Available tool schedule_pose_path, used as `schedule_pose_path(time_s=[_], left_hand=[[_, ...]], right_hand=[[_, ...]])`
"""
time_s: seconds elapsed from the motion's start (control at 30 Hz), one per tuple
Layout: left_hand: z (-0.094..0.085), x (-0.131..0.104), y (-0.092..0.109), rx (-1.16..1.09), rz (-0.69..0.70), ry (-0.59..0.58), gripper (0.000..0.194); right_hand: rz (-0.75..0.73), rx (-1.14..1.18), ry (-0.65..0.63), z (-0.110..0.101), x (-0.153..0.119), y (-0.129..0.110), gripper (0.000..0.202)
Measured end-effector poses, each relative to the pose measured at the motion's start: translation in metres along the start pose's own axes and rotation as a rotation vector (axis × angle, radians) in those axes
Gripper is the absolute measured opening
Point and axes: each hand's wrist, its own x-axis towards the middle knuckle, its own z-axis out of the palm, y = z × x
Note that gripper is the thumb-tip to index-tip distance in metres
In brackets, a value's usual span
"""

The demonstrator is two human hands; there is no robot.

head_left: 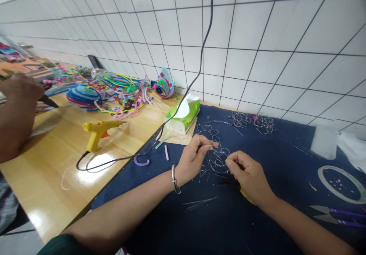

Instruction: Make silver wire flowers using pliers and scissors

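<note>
Between my hands lies a beaded wire piece (219, 159), thin silvery wire bent into loops with small pink beads. My left hand (197, 154), a bangle at its wrist, pinches the wire between thumb and forefinger. On the other side my right hand (243, 167) pinches the right edge of the same piece, its other fingers curled in. Dark-jawed pliers with a yellow handle (247, 197) show partly beneath the right hand; whether the hand touches them I cannot tell. Several straight wire lengths (200, 202) rest on the dark blue cloth (183, 228) in front.
A black cord hangs across the view to a yellow glue gun (98, 133). A green tissue pack (183, 117) stands behind. Coiled beaded wires (264, 123) lie near the wall. Purple thread snips (340, 215) and a ring-shaped bead dish (323, 176) sit right. A co-worker's hand (21, 91) is at left.
</note>
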Motion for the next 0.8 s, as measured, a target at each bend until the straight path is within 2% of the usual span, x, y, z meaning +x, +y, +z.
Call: schedule_pose_path(time_s=[0.1,0.17,0.3,0.4,0.47,0.53,0.7,0.8], left_hand=[[-0.0027,0.0009,-0.0015,0.015,0.074,0.019,0.005],[-0.0039,0.0013,-0.0017,0.039,0.106,-0.02,0.005],[-0.0033,0.0022,0.0001,0.029,0.036,-0.093,0.008],[-0.0029,0.0029,0.0019,-0.02,0.025,-0.014,0.009],[-0.0035,0.0025,0.0024,-0.043,0.08,0.075,0.008],[-0.0042,0.0011,0.0023,-0.049,0.134,0.106,0.007],[-0.0038,-0.0023,0.0001,-0.008,0.1,-0.049,0.01],[-0.0017,-0.0015,-0.0014,-0.048,0.029,-0.019,0.011]], right_hand=[[-0.004,0.011,-0.018,-0.0003,-0.0003,0.0008,0.019],[-0.023,0.015,-0.037,-0.0002,-0.0006,0.0007,0.02],[-0.057,-0.002,-0.044,-0.0001,-0.0012,-0.0007,0.02],[-0.05,-0.01,-0.039,-0.0002,-0.0017,-0.0013,0.019],[-0.036,-0.012,-0.043,-0.0001,-0.002,-0.0011,0.019],[-0.03,-0.01,-0.048,0.0001,-0.0022,-0.0007,0.018],[-0.036,-0.009,-0.052,0.0004,-0.0022,-0.0025,0.018],[-0.041,-0.011,-0.05,0.0,-0.0029,-0.0045,0.018]])
